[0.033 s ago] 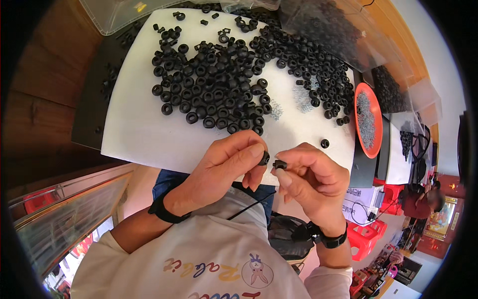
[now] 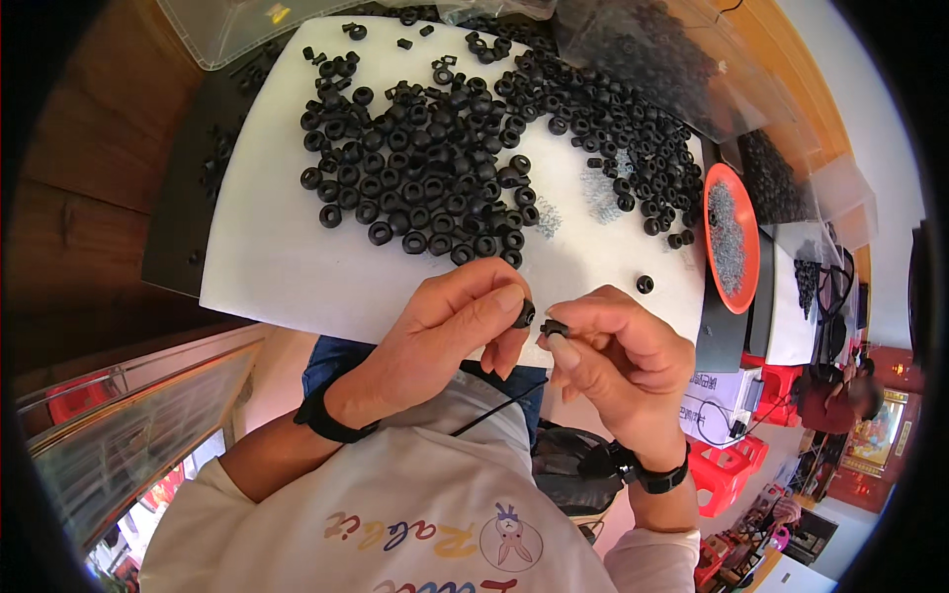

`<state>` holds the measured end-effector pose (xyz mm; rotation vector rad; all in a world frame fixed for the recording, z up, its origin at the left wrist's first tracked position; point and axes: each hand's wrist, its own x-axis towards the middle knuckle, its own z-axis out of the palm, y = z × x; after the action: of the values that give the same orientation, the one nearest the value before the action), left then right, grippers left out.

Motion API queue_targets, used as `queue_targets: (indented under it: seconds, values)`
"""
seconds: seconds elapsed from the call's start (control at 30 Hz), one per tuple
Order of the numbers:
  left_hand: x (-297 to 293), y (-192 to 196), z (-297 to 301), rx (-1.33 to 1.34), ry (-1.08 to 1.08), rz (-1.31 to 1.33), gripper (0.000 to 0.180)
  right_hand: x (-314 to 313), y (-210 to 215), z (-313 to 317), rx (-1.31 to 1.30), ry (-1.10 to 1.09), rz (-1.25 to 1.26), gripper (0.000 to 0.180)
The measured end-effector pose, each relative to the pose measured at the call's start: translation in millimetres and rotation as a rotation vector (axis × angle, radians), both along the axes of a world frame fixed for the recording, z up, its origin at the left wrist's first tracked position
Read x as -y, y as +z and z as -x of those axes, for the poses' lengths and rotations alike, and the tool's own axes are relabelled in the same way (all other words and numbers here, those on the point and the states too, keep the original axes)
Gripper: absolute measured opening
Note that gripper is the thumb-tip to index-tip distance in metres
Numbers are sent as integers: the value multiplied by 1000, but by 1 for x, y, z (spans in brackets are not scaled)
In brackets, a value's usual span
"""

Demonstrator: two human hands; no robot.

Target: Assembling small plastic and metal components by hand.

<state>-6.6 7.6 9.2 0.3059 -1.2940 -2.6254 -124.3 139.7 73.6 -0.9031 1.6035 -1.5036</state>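
The white tabletop [image 2: 262, 247] is the biggest thing here. A big heap [image 2: 415, 168] of black beads covers much of its far side. The left hand [image 2: 450, 316] and right hand [image 2: 628, 356] are close together by the near edge. A long red dish [image 2: 752, 242] sits at the right side. The left fingers are pinched on a black bead [image 2: 525, 314]. The right fingers are pinched on a small black part [image 2: 557, 327], near the bead but not touching it. Skin hides some of both. They look light and hard, like plastic, so they should not squash. They look smooth and may slip or roll. A gentle pinch on the outer sides, thumb against fingertip, should hold best. Smallest are the gray bits [image 2: 727, 237] in the dish, too tiny to make out.
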Motion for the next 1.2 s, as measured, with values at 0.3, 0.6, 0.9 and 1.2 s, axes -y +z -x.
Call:
queue_targets:
  seconds: [0.3,0.6,0.9,1.2]
  values:
    - [-1,2,0,4,1,25,26,-5,-8,8,-875,37,62,28]
    - [2,4,-3,17,-55,171,30,-3,4,10,-991,95,60,28]
    - [1,3,-3,-27,-77,286,34,-1,5,4,-964,133,49,28]
    - [3,1,-5,-49,-76,360,39,0,6,1,-956,161,6,30]
